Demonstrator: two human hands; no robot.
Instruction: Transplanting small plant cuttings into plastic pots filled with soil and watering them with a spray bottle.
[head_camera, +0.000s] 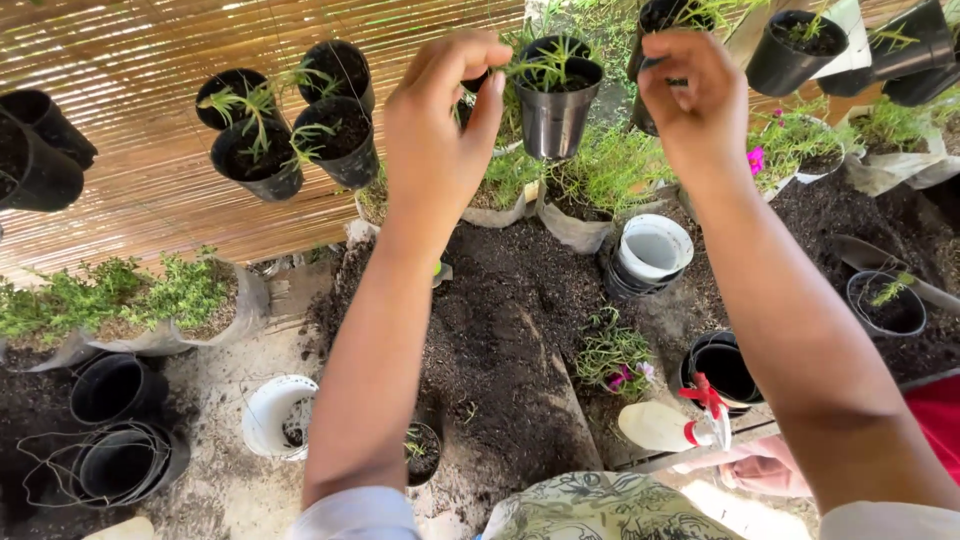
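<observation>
Hanging black pot (555, 105) with a green seedling sits between my raised hands, up against the bamboo screen (140, 110). Nearest me, below that pot, a white spray bottle (665, 427) lies beside the soil heap (510, 330). My left hand (440, 130) pinches narrow just left of the pot; my right hand (695, 100) curls around something thin to its right.
</observation>
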